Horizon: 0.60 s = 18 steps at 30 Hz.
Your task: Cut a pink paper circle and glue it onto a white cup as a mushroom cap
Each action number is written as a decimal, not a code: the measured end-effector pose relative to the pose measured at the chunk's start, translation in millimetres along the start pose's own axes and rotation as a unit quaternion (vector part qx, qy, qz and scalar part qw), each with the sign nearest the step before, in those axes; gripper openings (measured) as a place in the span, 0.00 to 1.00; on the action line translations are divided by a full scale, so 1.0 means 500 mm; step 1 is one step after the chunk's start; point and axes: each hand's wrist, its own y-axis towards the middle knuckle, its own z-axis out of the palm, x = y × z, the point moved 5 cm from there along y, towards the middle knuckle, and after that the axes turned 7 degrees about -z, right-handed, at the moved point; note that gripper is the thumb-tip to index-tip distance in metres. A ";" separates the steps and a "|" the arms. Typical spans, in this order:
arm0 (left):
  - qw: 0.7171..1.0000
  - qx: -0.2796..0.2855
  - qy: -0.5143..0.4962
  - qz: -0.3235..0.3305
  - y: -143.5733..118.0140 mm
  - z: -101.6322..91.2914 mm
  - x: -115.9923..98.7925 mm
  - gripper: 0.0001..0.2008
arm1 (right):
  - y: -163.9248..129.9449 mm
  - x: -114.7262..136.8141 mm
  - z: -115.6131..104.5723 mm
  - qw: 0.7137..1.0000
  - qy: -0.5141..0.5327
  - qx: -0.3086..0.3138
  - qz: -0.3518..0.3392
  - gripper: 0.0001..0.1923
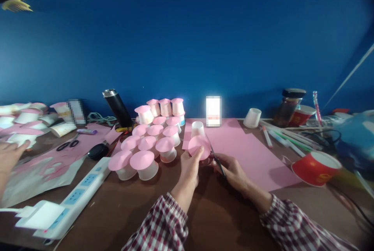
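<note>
No brand or writing can be read: the white card [213, 111] at 12 o'clock is glared out, a label at the far left is blurred, and the yellow print on the red cup [316, 168] at 3 o'clock is too small to make out.

The left hand [189, 165] is closed on a pink disc [199, 146], thumb over its lower edge. The disc sits at worktop [222, 212] centre, just in front of a small white cup [198, 129]; whether a cup lies behind the disc is hidden. The right hand [233, 171] is curled round scissors [216, 157]; its grip covers the handles, and the blades point to 11 o'clock, tip at the disc's right edge.

Capped cups [152, 146] cluster at 10 o'clock. Another person's hand [8, 155] is cut off at 9 o'clock.
</note>
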 end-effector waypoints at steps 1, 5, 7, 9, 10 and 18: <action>1.000 0.001 0.002 0.000 0.000 0.000 0.000 0.16 | 0.000 -0.001 0.000 1.000 0.001 0.000 0.000 0.21; 1.000 0.004 0.009 0.005 0.001 0.001 -0.001 0.16 | -0.001 -0.004 0.000 1.000 0.006 -0.001 0.004 0.21; 1.000 0.005 0.007 0.006 0.002 0.002 -0.002 0.16 | -0.001 -0.004 0.000 1.000 0.009 -0.003 0.005 0.22; 1.000 0.001 0.004 0.004 0.003 0.002 -0.002 0.16 | -0.001 -0.003 0.000 1.000 0.010 -0.007 0.005 0.22; 1.000 -0.001 0.004 0.003 0.003 0.002 -0.002 0.16 | -0.001 -0.003 -0.001 1.000 0.010 -0.008 0.006 0.22; 1.000 -0.012 0.007 -0.001 -0.006 0.005 -0.012 0.15 | -0.001 -0.024 -0.003 0.999 0.039 -0.033 0.007 0.21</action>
